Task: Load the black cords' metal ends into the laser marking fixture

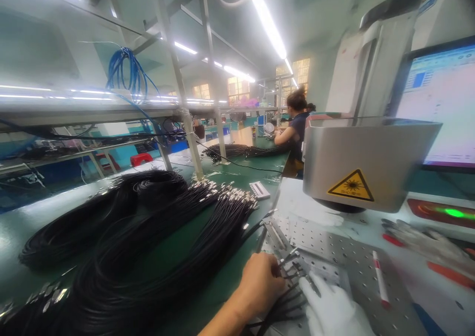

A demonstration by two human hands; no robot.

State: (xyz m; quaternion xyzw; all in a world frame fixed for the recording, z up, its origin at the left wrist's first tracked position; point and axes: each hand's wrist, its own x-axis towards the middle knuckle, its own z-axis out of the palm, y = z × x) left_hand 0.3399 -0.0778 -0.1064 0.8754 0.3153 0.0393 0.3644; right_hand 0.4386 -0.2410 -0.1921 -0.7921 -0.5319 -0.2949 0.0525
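Head view: the left grip [261, 279], bare, is narrow, its fingers curled on black cables [282, 307] at the edge of a perforated plate [343, 247]. The right grip [330, 304], white-gloved, lies just right of it, beside the cables' metal ends [295, 268] — whether it clamps them cannot be told. Left of the left grip, cable bundles [218, 227] lie on the green surface [163, 254]. Right of the right grip — a red-and-white marker [380, 279].

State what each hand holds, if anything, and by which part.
The left hand appears to hold black cables near their metal ends; the gloved right hand is beside them, its grip unclear.
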